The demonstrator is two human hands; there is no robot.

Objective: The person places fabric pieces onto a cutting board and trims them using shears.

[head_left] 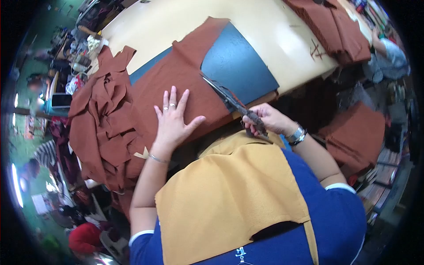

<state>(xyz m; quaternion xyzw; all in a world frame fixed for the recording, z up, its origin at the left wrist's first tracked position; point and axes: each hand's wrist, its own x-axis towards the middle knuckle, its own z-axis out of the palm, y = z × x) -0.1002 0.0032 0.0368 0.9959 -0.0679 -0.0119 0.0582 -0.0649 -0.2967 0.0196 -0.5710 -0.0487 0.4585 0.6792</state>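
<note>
My left hand lies flat with fingers spread on a rust-brown fabric sheet, rings on its fingers. In my right hand is a large pair of scissors, its dark handles wrapped in something. The blades point up and left, along the fabric's right edge where it meets a blue-grey sheet. That sheet also shows beneath the fabric's upper left side. Whether the blades are parted is hard to make out.
A crumpled pile of rust-brown fabric pieces is left of my left hand. More brown fabric lies at the far right of the cream table, and another stack sits at right. Other people are nearby.
</note>
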